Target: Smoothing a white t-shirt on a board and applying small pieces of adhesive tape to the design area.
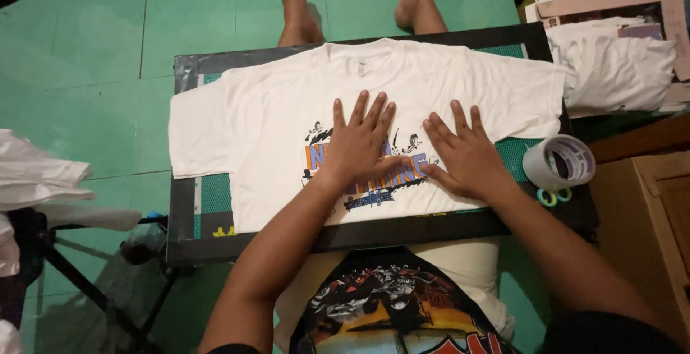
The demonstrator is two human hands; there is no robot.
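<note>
A white t-shirt (273, 102) with a blue and orange printed design lies spread flat on a dark board (187, 224), its neck pointing away from me and its hem hanging over the near edge. My left hand (359, 142) presses flat on the print, fingers spread. My right hand (463, 156) lies flat beside it on the shirt's right part, fingers apart. Neither hand holds anything.
A roll of tape (559, 161) and small green-handled scissors (553, 196) sit at the board's right edge. Folded white cloth (618, 70) lies on a cardboard box at the upper right. Another person's bare feet (298, 9) stand beyond the board on the green tiled floor. White bags are at the left.
</note>
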